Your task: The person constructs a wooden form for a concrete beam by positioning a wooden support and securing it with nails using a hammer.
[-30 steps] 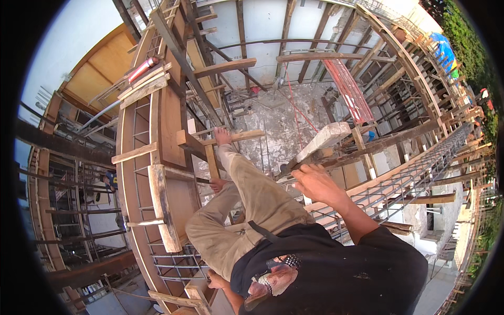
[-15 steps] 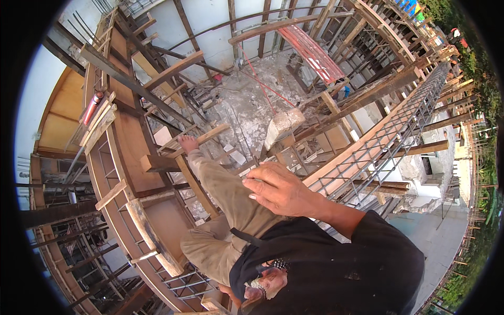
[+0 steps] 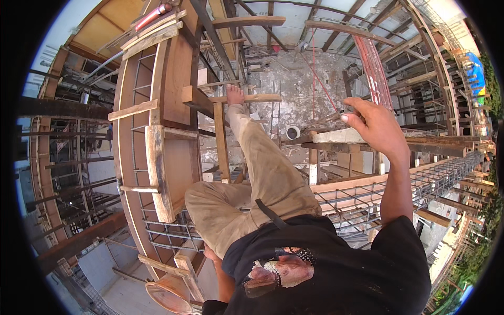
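My right hand [image 3: 375, 126] is held out at the right, thumb and forefinger apart, with nothing visible in it. Beyond the hand runs a pale concrete-crusted beam [image 3: 336, 137]; I cannot tell whether the two touch. My left hand [image 3: 211, 254] shows only in part at the lower left, beside my thigh and close to a wooden post [image 3: 189, 275]; its fingers are hidden. One bare foot [image 3: 234, 95] rests on a narrow timber crosspiece [image 3: 262, 98], that leg stretched forward and the other bent.
Curved plywood formwork [image 3: 178, 79] with rebar stands at the left, carrying a red tube [image 3: 153, 17]. A long rebar cage [image 3: 362, 199] crosses to the right. Far below lies a rubble-strewn floor [image 3: 289, 73] with a white bucket [image 3: 292, 132]. A round basin [image 3: 168, 298] sits lower left.
The view has swung, so the formwork and floor appear shifted. My right hand has moved up and to the right in the picture, its thumb and forefinger now apart. The foot stays on the crosspiece.
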A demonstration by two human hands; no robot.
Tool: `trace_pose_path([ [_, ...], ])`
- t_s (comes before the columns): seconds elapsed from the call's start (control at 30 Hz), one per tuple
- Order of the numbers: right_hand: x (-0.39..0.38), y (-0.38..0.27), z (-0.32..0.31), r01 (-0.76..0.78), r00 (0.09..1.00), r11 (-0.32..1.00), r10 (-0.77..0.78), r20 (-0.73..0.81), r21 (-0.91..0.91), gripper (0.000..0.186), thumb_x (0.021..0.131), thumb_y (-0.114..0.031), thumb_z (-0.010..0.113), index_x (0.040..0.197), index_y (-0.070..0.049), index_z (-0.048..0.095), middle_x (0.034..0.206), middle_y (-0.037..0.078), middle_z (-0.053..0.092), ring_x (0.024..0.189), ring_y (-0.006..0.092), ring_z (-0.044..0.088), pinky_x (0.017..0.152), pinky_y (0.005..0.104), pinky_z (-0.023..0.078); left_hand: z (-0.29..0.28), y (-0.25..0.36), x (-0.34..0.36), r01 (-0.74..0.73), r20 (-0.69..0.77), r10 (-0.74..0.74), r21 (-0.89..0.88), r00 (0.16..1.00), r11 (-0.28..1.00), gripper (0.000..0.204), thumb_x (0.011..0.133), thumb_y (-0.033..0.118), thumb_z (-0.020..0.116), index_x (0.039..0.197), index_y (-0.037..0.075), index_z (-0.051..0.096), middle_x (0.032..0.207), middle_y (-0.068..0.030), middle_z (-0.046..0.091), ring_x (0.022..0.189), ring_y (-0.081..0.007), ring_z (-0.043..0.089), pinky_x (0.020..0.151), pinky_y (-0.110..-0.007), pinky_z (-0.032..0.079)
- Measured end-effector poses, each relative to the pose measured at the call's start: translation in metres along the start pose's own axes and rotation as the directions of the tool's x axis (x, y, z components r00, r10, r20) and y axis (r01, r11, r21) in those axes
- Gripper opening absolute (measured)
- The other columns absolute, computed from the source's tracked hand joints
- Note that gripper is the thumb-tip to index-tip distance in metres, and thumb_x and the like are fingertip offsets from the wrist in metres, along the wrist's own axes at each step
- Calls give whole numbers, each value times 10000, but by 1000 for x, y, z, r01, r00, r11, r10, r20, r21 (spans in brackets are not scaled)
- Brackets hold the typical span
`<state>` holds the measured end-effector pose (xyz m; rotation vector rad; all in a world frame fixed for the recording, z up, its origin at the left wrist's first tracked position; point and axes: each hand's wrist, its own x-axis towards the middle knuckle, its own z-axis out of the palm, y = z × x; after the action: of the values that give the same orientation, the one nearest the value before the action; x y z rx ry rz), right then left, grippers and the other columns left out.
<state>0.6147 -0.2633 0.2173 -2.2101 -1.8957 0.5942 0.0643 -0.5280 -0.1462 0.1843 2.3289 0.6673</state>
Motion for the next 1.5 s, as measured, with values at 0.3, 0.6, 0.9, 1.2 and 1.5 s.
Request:
trace_pose_path([
  [0.3, 19, -7, 9, -97, 967, 980, 52, 248, 174, 445, 1004, -320, 624, 1313, -1, 624, 1029, 140, 712, 981, 224, 655, 915, 366, 499, -21, -21, 8, 89, -270, -65, 78, 961, 993, 545, 902, 459, 574, 871, -46, 775, 854, -242, 749, 884, -363, 710, 826, -506, 501],
  [0.6, 11, 24, 14, -133, 988, 990, 128, 83, 53, 323, 1004, -197, 582, 1193, 56, 648, 1094, 87, 679, 945, 151, 614, 868, 318, 500, -8, 13, -25, 209, -424, -285, -218, 859, 953, 482, 929, 346, 643, 672, -61, 660, 568, -139, 613, 498, -214, 541, 538, -437, 437],
  [0.9, 11, -65, 9, -346, 913, 937, 350, 210, -56, 626, 961, -478, 650, 1360, 5, 624, 1335, 284, 635, 1263, 441, 574, 1068, 455, 444, -6, -27, -15, 327, -418, -438, -313, 796, 892, 410, 880, 350, 678, 765, -39, 745, 688, -210, 709, 645, -363, 684, 706, -475, 528],
  [1.2, 27, -21, 24, -204, 940, 970, 232, 250, -134, 585, 963, -417, 649, 1362, 9, 599, 1282, 269, 620, 1212, 432, 573, 1045, 443, 443, 2, 10, -21, 415, -408, -433, -137, 804, 899, 505, 871, 450, 672, 808, -42, 762, 815, -322, 698, 848, -486, 711, 824, -547, 560],
  [1.5, 35, -8, 56, -102, 909, 970, 181, 376, -220, 496, 952, -323, 659, 1320, 5, 604, 1163, 245, 633, 1093, 409, 610, 967, 435, 471, -6, 28, -22, 471, -338, -499, -167, 798, 866, 551, 859, 487, 659, 873, -54, 766, 902, -341, 705, 915, -495, 706, 871, -548, 559],
])
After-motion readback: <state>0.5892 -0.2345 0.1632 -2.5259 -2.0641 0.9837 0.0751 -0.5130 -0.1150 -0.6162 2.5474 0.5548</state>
